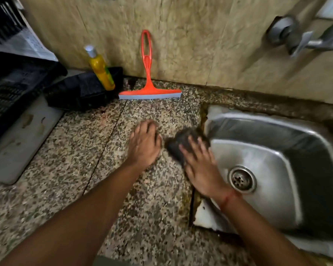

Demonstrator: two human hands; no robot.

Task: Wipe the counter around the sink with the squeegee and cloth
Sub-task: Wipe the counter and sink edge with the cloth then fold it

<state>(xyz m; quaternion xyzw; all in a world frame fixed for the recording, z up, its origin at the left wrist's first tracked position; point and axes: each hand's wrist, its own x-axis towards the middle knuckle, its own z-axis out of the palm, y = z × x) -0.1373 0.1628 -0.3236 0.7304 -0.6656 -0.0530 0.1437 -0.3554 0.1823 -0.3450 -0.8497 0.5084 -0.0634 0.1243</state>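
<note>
1. Pressing down on the dark cloth (183, 143), the right hand (200, 166) lies flat with fingers spread and fairly straight; it pushes the cloth rather than gripping it. Cloth sits on the speckled granite desk (65, 169) right at the left rim of the steel sink (306, 150), partly over the cracked edge.
2. Left hand (144, 144) rests palm down on the desk just left of the cloth, near but seemingly not touching it; it holds nothing. Fingertips are motion-blurred, so how much they curl is hard to tell.
3. Key relation: the orange squeegee (149, 81) is straight ahead of the left hand, farther back, well apart from both hands. Its blade lies on the desk running left-right; its long handle leans up against the tiled wall (200, 45). Left hand is clearly nearer to it, so my guess is that any reach for it goes forward with the left hand while the right hand works the cloth.
4. Beside the squeegee on the left: a yellow dish-soap bottle (101, 72) leaning in a black holder (81, 93), and a black dish rack (13, 85) cut off by the left edge.
5. Hidden or unclear: cloth underside and most of its area under the right palm; tap (300, 39) top right is blurred and cropped; whether the desk is wet cannot be judged.
</note>
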